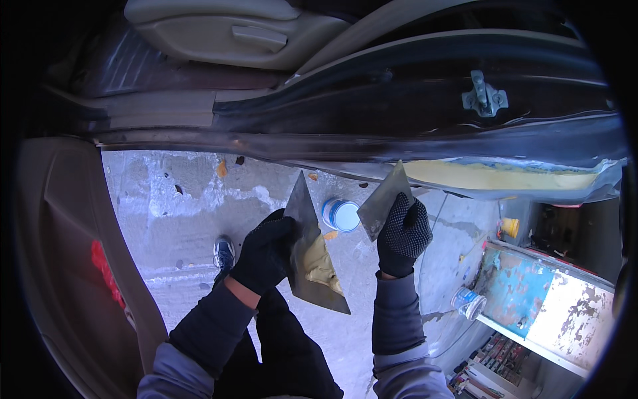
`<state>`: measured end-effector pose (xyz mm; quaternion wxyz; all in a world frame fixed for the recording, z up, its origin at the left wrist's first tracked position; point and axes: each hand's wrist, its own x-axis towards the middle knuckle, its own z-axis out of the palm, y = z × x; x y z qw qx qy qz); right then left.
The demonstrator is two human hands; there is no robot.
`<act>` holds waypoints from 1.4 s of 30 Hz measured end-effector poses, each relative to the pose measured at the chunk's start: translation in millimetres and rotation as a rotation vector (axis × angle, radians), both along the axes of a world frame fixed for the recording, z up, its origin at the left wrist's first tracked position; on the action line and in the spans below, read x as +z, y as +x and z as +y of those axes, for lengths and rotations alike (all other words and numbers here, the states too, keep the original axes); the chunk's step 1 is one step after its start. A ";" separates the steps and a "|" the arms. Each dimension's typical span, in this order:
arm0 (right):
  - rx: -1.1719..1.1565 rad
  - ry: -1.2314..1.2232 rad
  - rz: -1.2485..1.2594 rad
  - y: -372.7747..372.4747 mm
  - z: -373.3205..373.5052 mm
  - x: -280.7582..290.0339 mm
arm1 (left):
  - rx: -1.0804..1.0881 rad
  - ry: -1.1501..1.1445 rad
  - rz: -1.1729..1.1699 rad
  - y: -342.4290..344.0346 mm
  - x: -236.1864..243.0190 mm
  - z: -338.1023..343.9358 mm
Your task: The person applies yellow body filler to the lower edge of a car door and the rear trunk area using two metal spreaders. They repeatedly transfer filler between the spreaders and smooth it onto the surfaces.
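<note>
Legend to my remote head view, with the white-topped can (345, 217) on the concrete floor (193, 199) as landmark. Left of the can, the gloved left hand (264, 251) has its fingers closed on the left edge of a broad metal plate (304, 226), which bears a mound of cream paste (322, 267). Right of the can, I see the gloved right hand (405, 233) curled tightly on a smaller metal spreader (385, 205); plate and spreader stand apart. Beyond the can, to its right, a cream band (492, 177) runs along the dark car body (372, 100). Well right of the can stands a worn blue-and-white bench (515, 292); well left, a brown door panel (76, 193).
</note>
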<state>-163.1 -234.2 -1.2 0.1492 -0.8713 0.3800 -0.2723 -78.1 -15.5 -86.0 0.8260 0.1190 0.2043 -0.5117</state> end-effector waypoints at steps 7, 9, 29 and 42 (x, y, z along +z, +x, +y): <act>0.018 -0.019 -0.009 -4.6 -4.4 -4.1 | -0.008 0.013 0.021 1.9 -1.9 0.5; 0.067 -0.015 0.043 -6.1 -6.0 -5.5 | -0.022 0.057 -0.002 1.8 -0.4 0.0; 0.214 0.033 0.151 -14.0 -22.3 -12.1 | 0.001 0.149 -0.084 5.4 5.8 -2.9; 0.844 0.328 0.214 -68.9 47.7 189.4 | 0.162 0.369 -0.627 37.1 96.7 -21.5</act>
